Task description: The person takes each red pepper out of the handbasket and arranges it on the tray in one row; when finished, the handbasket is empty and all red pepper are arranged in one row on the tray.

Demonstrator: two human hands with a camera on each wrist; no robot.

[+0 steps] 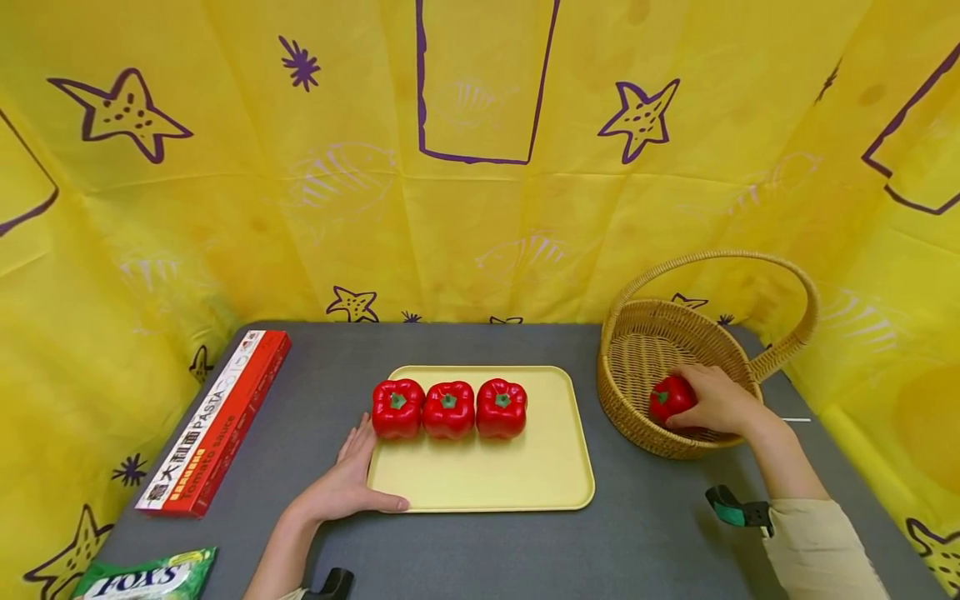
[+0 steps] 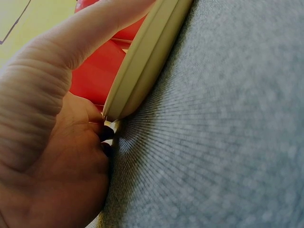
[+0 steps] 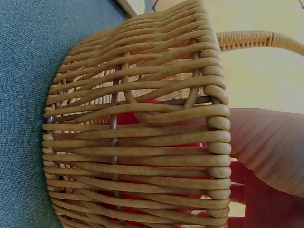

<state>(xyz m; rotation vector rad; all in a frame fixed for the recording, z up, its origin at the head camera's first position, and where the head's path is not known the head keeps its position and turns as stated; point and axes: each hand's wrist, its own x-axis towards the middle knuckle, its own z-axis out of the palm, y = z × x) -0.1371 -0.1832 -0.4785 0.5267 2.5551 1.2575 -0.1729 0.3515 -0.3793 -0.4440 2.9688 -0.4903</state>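
Note:
My right hand holds a red bell pepper with a green stem inside the wicker basket. In the right wrist view the basket's woven side covers most of that pepper and the fingertips. Three more red bell peppers stand in a row on the pale yellow tray, toward its far left. Around the tray's near left corner lies my left hand, its thumb on the near rim and its extended fingers along the left side, beside the leftmost pepper.
A long red and white pasta box lies at the table's left. Nearer on that side is a green FOX'S packet, cut off by the frame. The basket's tall handle arches above it at the right. Yellow cloth hangs around the grey table.

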